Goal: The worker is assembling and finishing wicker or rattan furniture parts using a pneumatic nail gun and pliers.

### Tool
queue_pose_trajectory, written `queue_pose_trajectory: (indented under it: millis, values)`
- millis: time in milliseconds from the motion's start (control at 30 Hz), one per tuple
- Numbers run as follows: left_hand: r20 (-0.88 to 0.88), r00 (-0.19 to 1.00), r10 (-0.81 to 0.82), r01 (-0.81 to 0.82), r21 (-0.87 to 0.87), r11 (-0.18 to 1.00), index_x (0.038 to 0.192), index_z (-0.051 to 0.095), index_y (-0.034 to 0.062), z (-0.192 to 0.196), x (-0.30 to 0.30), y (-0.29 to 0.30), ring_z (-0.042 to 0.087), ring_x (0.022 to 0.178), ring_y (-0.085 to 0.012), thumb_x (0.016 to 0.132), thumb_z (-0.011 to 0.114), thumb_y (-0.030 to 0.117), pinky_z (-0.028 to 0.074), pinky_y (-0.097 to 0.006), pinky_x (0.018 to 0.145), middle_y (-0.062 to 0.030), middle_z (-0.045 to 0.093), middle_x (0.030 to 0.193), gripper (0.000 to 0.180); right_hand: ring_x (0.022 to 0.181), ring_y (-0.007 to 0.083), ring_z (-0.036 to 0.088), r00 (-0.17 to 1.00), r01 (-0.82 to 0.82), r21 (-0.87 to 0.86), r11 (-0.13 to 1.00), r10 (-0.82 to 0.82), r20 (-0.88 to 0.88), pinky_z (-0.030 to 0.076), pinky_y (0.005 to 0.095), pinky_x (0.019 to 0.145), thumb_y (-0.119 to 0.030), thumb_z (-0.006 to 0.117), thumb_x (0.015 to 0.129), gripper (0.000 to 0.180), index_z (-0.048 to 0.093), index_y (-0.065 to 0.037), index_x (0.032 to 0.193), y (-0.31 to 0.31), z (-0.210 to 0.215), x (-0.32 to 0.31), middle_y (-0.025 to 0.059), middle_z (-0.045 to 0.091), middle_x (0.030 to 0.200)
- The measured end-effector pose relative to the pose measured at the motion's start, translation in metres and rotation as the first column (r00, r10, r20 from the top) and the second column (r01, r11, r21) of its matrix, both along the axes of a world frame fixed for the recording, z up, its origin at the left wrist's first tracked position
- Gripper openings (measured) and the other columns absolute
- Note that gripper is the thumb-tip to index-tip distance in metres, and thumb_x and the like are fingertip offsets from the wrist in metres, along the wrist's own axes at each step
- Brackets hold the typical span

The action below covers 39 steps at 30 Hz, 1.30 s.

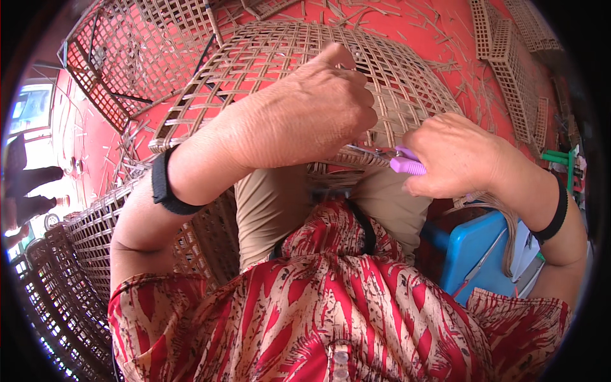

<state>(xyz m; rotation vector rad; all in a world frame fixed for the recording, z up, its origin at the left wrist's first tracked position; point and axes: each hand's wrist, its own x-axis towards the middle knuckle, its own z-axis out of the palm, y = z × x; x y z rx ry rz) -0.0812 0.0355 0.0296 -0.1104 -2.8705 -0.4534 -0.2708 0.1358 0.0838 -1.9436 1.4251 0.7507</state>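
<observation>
A woven cane panel (248,57) with an open lattice lies across my knees, its near edge towards me. My left hand (312,105) is closed above the panel, near the middle of that edge; whatever its fingers pinch is hidden behind the hand. To the right, my right hand (455,156) is closed round pliers with ribbed purple handles (408,167). Their small metal jaws point left towards the panel's near edge, and the fingers partly cover them.
Another lattice piece with a dark frame (137,57) stands at the far left. Woven baskets (512,79) line the far right. Cane offcuts (445,73) litter the red floor. A blue plastic stool (474,248) with cane strands sits by my right side; dark woven baskets (70,280) stand left.
</observation>
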Motion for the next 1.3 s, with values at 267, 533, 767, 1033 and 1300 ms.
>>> queue_pose_trajectory:
  millis: [267,533,767,1033,1300]
  values:
    - [-0.145,0.989,-0.028,-0.015,-0.287,0.958,0.069,0.066,0.0162,-0.014,-0.019,0.004,0.058,0.082,-0.0186,0.069,0.060,0.027,0.038,-0.041,0.088,-0.0005,0.061,0.072,0.013,0.079,0.0363,0.066,0.997,0.023,-0.009,1.000,-0.023,-0.078,0.052,0.0468,0.074,-0.037,0.060,0.067,0.033,0.070,-0.006,0.070,0.004,-0.007,-0.021,0.0199,0.067,0.076]
    - [-0.185,0.982,-0.048,-0.058,-0.527,0.848,0.073,0.069,0.0125,-0.011,-0.018,0.023,0.060,0.084,-0.0187,0.076,0.058,0.025,0.030,-0.051,0.098,-0.0024,0.063,0.076,0.017,0.086,0.0418,0.065,0.990,-0.096,-0.100,0.990,0.084,-0.113,0.052,0.0505,0.076,-0.042,0.048,0.092,0.044,0.064,-0.006,0.111,0.009,-0.013,-0.015,0.0265,0.065,0.094]
    - [-0.275,0.959,-0.074,-0.076,-0.497,0.864,0.066,0.068,0.0132,-0.025,-0.018,0.033,0.057,0.076,-0.0191,0.072,0.061,0.019,0.032,-0.048,0.094,-0.0003,0.060,0.067,0.012,0.091,0.0403,0.064,0.996,-0.068,-0.223,0.973,0.055,-0.065,0.049,0.0496,0.081,-0.042,0.050,0.088,0.041,0.069,-0.008,0.101,0.015,-0.002,-0.004,0.0242,0.066,0.091]
    - [-0.276,0.958,-0.083,-0.050,-0.440,0.896,0.065,0.067,0.0135,-0.023,-0.022,0.037,0.056,0.081,-0.0189,0.069,0.064,0.023,0.029,-0.048,0.097,-0.0006,0.060,0.070,0.011,0.100,0.0372,0.063,0.998,0.040,-0.206,0.978,-0.048,-0.031,0.049,0.0460,0.086,-0.044,0.062,0.076,0.043,0.070,-0.012,0.103,0.018,0.007,0.001,0.0213,0.067,0.101]
    - [-0.313,0.949,-0.037,-0.102,-0.414,0.905,0.066,0.066,0.0115,-0.020,-0.014,0.026,0.058,0.084,-0.0200,0.065,0.062,0.023,0.027,-0.049,0.102,-0.0038,0.060,0.073,0.012,0.092,0.0392,0.064,1.000,-0.004,-0.278,0.961,0.004,-0.002,0.049,0.0489,0.081,-0.037,0.056,0.081,0.034,0.067,-0.009,0.098,0.016,-0.020,-0.013,0.0216,0.067,0.093]
